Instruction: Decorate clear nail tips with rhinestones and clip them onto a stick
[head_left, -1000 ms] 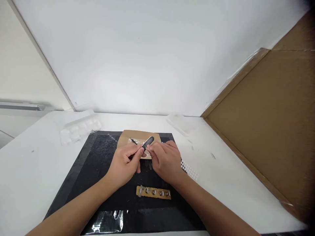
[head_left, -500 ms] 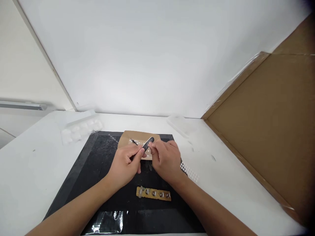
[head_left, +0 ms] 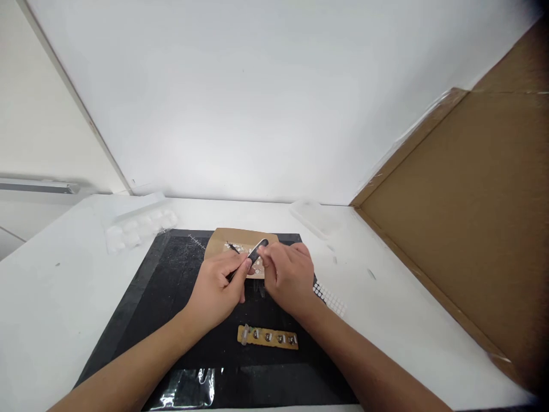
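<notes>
My left hand (head_left: 218,286) is closed around a dark nail file (head_left: 259,247) with a pale edge, which slants up to the right. My right hand (head_left: 290,277) is pinched closed at the file's upper part; whatever small thing sits in its fingertips is hidden. Both hands are over the near edge of a brown sheet or shallow tray (head_left: 213,243) scattered with small white bits and a dark slim item. Closer to me on the black mat (head_left: 206,355) lies a yellowish strip (head_left: 274,337) with several shiny round studs and a clear nail-like piece at its left end.
A card of white adhesive dots (head_left: 331,298) lies by my right wrist. Clear plastic trays stand at the back left (head_left: 139,229) and back right (head_left: 313,218). Small clear pieces (head_left: 371,274) are on the white table. A cardboard panel (head_left: 463,229) borders the right side.
My right fingertips have shifted very slightly along the nail file. Both hands otherwise keep the same place and hold.
</notes>
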Demonstrator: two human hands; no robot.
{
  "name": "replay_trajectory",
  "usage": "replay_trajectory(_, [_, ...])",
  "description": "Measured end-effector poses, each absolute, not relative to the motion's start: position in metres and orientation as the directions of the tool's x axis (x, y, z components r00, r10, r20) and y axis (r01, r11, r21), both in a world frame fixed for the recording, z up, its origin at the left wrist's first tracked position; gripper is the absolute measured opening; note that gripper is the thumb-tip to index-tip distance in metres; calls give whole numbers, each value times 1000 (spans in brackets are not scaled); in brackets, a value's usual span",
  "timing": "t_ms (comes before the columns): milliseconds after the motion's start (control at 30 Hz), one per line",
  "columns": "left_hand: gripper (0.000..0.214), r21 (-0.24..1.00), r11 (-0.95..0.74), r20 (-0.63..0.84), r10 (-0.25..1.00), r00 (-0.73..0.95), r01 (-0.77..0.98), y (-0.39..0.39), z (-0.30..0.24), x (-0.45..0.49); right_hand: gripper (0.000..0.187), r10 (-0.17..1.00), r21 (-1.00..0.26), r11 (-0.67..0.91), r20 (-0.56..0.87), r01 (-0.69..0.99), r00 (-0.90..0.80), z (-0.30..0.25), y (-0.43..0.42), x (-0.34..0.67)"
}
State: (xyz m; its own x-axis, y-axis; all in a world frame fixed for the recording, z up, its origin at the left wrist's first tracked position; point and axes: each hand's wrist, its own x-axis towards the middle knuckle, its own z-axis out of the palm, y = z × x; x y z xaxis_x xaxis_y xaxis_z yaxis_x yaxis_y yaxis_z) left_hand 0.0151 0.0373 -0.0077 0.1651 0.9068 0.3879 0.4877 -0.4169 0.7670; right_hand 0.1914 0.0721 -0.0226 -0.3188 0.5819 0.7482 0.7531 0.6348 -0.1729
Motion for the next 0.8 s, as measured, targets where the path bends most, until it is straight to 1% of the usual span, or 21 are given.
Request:
replay_trajectory(67, [35, 766, -415, 390, 907, 159, 490, 38, -8, 15, 22, 581, -180, 640, 750, 747, -317, -22, 72, 192])
replay_trajectory(167, [36, 758, -434, 404, 899, 171, 488, 38, -9, 15, 24, 589, -185, 671, 722, 718, -364, -22, 71, 193])
replay_trajectory(300, [35, 758, -438, 408, 896, 174, 483, 38, -8, 14, 22, 596, -204, 633, 744, 747, -302, -21, 71, 193])
replay_trajectory(400, [34, 749, -441, 408, 895, 182, 494, 39, -9, 13, 23, 604, -193, 666, 707, 720, -369, -21, 72, 194])
replay_trajectory(533, [35, 756, -431, 393, 901, 185, 493, 40, -10, 13, 22, 597, -196, 644, 734, 740, -324, -23, 73, 194])
replay_trajectory(633, [34, 765, -416, 383, 908, 172, 493, 41, -11, 13, 25, 609, -206, 670, 702, 713, -369, -24, 72, 193])
replay_trajectory(700, [34, 772, -411, 380, 910, 165, 485, 41, -12, 13, 26, 625, -239, 683, 680, 690, -384, -25, 71, 193])
replay_trajectory(800, [33, 789, -391, 368, 919, 145, 474, 40, -11, 13, 22, 656, -351, 690, 673, 633, -343, -26, 71, 194])
